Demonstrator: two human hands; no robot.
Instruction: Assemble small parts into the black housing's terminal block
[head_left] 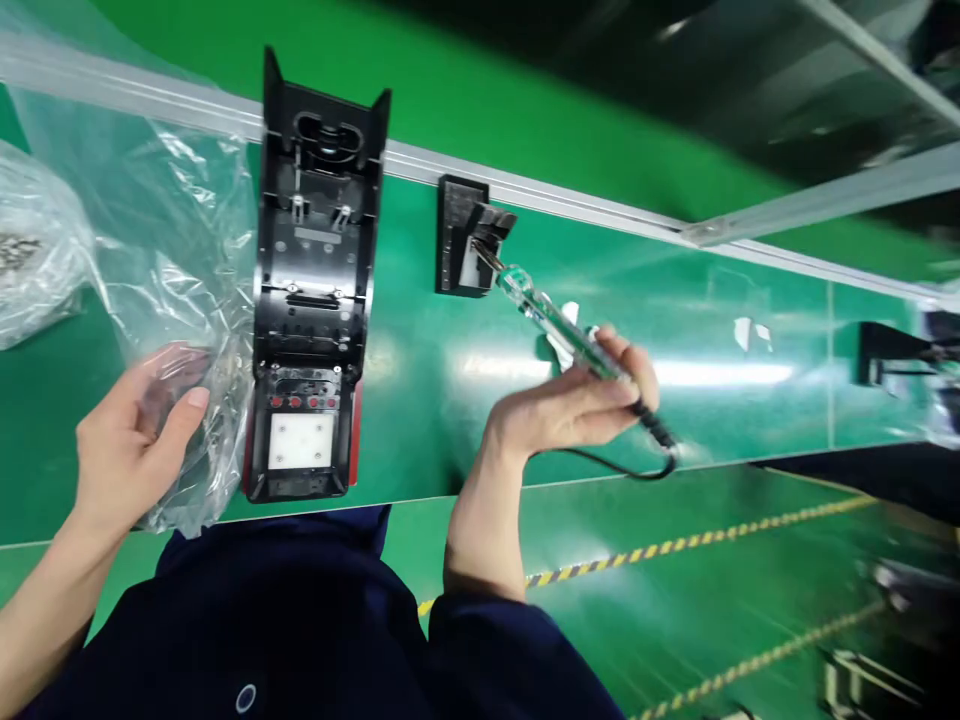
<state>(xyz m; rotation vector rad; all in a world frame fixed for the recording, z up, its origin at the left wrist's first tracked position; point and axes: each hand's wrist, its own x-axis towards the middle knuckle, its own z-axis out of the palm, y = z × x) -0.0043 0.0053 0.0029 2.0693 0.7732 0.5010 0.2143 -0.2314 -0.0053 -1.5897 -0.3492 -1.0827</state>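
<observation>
My right hand (581,395) is closed around a soldering iron (559,320) with a clear, greenish handle and a black cord at its rear end. The iron's tip points up and left into a small black stand (461,235) on the bench. On the left, my left hand (139,430) curls round the edge of a clear plastic bag (199,240); film covers its fingertips, and the thumb lies over the film. Between my hands lies a long black plastic housing (315,290), its inner side up, with a white plate (301,441) and red side edges at the near end.
Another plastic bag (37,250) with small metal-looking parts sits at far left. White scraps (750,333) lie on the green bench (675,420). A metal rail (570,205) runs along the back. Another black stand (892,352) is at far right.
</observation>
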